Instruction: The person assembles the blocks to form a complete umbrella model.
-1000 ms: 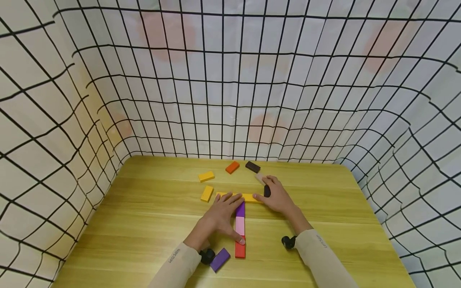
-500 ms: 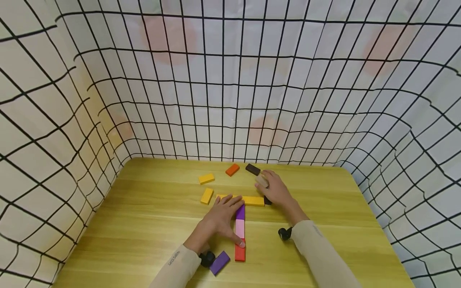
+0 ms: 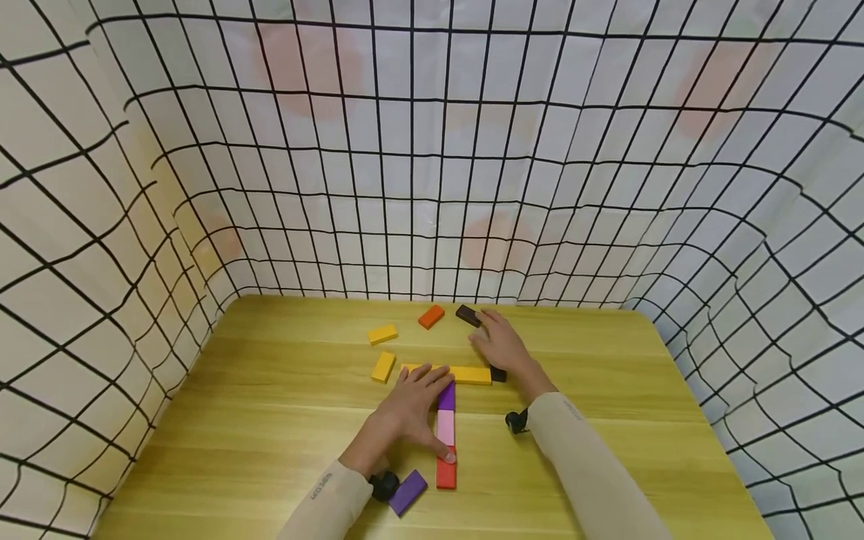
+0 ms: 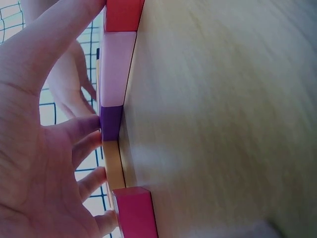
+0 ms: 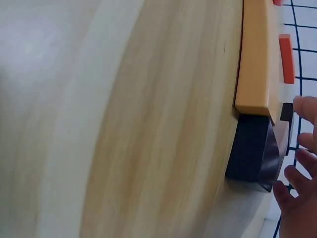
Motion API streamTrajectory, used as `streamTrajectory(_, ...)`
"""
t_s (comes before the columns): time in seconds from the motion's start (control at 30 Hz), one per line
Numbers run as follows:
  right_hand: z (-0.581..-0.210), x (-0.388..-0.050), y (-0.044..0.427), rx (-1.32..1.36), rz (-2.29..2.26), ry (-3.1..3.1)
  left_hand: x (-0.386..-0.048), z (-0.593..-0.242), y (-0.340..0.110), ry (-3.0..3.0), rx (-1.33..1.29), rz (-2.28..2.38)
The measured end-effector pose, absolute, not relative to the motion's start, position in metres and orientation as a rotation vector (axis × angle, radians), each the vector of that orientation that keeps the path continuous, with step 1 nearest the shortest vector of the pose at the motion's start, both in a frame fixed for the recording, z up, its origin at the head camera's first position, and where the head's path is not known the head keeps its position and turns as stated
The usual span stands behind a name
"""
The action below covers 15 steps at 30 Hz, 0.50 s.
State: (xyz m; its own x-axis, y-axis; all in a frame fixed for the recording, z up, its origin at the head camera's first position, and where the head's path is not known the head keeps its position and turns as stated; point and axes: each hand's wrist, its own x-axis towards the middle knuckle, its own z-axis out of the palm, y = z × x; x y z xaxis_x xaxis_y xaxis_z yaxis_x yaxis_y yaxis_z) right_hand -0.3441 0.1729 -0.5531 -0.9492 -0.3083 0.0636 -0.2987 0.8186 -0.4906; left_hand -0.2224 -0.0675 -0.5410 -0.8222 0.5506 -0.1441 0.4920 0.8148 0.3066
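My left hand point(image 3: 408, 409) rests spread over a T-shaped layout of blocks. Its fingertips lie at the yellow crossbar point(image 3: 472, 375); its thumb touches the red block point(image 3: 446, 474) at the stem's near end. Between them lie a pink block point(image 3: 445, 427) and a purple block point(image 3: 447, 397). In the left wrist view a crimson block point(image 4: 136, 213) lies by the fingers; the hand hides it in the head view. My right hand point(image 3: 502, 345) reaches past the crossbar's black end block point(image 3: 498, 374), fingers apart, fingertips beside a dark brown block point(image 3: 467, 315). A pale block point(image 5: 281, 134) lies behind the black one.
Two loose yellow blocks point(image 3: 382, 334) lie left of the crossbar, and an orange block point(image 3: 431, 316) sits at the back. A purple block point(image 3: 408, 493) is beside the left wrist camera point(image 3: 385, 486). Black netting point(image 3: 432, 202) surrounds the wooden table point(image 3: 270, 420).
My right hand has left the crossbar's black end block, passed over the pale block and moved back toward the dark brown one. The left hand stays on the blocks.
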Motion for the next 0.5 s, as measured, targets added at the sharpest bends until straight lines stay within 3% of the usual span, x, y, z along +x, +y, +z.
streamTrajectory(0.5,-0.5578,-0.3443,0.1638,-0.529,-0.772,2.944,-0.2214,-0.5405,-0.0678,2.777,0.817,0.418)
